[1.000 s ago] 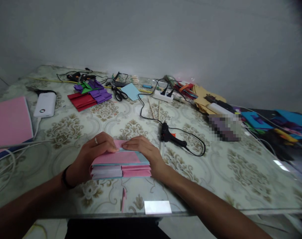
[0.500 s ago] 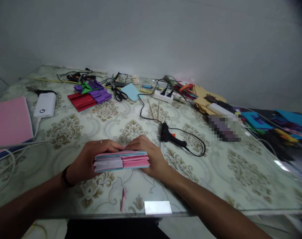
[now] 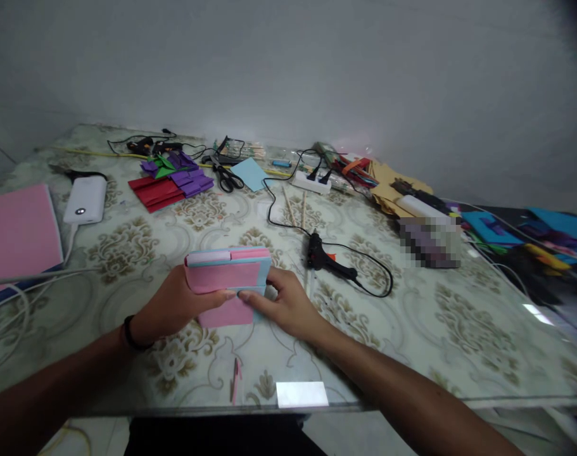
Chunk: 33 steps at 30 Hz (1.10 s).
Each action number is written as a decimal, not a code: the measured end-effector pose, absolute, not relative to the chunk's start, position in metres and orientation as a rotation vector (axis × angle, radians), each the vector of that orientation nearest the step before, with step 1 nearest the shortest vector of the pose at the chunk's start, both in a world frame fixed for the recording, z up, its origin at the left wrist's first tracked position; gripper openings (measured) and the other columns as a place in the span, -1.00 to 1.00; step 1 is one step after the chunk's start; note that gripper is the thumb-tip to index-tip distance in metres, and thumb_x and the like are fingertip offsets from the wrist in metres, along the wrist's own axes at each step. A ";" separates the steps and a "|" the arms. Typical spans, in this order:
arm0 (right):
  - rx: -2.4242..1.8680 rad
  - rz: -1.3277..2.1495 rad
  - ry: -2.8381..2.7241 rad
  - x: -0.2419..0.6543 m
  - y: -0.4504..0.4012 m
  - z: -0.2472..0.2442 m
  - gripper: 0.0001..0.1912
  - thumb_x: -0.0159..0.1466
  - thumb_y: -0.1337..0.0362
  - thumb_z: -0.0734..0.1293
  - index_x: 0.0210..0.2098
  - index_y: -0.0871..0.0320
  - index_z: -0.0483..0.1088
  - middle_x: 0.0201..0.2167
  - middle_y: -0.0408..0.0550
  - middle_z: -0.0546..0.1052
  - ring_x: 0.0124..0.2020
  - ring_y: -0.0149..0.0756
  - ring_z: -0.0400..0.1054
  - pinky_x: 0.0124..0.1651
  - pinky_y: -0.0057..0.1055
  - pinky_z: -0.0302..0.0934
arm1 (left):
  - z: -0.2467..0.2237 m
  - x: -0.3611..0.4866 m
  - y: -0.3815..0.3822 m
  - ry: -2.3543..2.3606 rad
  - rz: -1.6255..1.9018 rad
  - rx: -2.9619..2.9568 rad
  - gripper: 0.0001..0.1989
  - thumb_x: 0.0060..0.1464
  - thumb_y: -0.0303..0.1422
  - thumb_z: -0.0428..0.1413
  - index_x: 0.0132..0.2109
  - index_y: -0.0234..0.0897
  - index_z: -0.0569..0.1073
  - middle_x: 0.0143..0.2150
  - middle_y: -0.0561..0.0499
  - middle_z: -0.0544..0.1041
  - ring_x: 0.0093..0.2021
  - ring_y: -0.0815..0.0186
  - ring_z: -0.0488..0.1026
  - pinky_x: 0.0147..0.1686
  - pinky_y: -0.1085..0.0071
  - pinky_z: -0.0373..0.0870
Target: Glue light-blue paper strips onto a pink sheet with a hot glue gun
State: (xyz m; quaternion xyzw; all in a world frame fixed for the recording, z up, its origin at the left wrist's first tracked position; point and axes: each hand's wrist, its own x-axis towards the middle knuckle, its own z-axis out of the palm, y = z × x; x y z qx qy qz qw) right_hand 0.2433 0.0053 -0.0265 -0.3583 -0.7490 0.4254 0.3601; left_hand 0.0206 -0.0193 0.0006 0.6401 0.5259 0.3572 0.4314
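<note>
Between my two hands, just above the table, is a folded paper piece (image 3: 221, 277) in pink and light blue, with white and pink layers along its top edge. My left hand (image 3: 177, 304) grips its left side, thumb across the front. On the right side my right hand (image 3: 291, 301) holds it, with that thumb pressed near the lower middle, almost meeting the left thumb. Both hands' other fingers are mostly hidden behind the paper. A pink flap hangs below the thumbs. Nearer the table edge lies a thin pink paper strip (image 3: 236, 380).
A black glue gun (image 3: 329, 259) with its cord lies right of my hands. Behind are two wooden sticks (image 3: 304, 209), a white power strip (image 3: 311, 183), black scissors (image 3: 226, 175) and red and purple folded paper (image 3: 169, 183). A white power bank (image 3: 86, 199) and pink sheet (image 3: 22, 234) lie left.
The folded paper has been tilted up, so its pink front now faces me and its layered edge points upward. Both thumbs have come round to the front.
</note>
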 end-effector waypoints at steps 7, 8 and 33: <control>-1.006 1.288 -1.825 0.242 0.008 -0.030 -0.71 0.30 0.10 0.44 -0.11 0.18 0.59 -0.20 -0.05 0.68 -0.22 -0.21 0.53 -0.14 -0.32 0.37 | -0.015 0.015 -0.015 1.252 0.848 1.513 -0.64 0.10 -0.22 0.31 0.03 -0.22 0.65 -0.06 -0.05 0.73 -0.08 0.06 0.65 -0.05 0.21 0.60; -1.009 1.285 -1.824 0.242 0.008 -0.030 -0.70 0.30 0.10 0.44 -0.11 0.18 0.59 -0.20 -0.04 0.68 -0.22 -0.20 0.53 -0.13 -0.32 0.37 | -0.014 0.015 -0.014 1.253 0.847 1.515 -0.64 0.11 -0.22 0.31 0.04 -0.22 0.65 -0.06 -0.05 0.73 -0.09 0.07 0.65 -0.06 0.21 0.60; -0.953 1.319 -1.784 0.241 0.007 -0.030 -0.69 0.29 0.09 0.48 -0.08 0.16 0.60 -0.17 -0.04 0.70 -0.19 -0.18 0.56 -0.10 -0.29 0.41 | -0.009 0.015 -0.017 1.366 0.827 1.547 -0.71 0.08 -0.19 0.31 -0.10 -0.25 0.68 -0.15 -0.02 0.73 -0.12 0.04 0.64 -0.20 0.29 0.59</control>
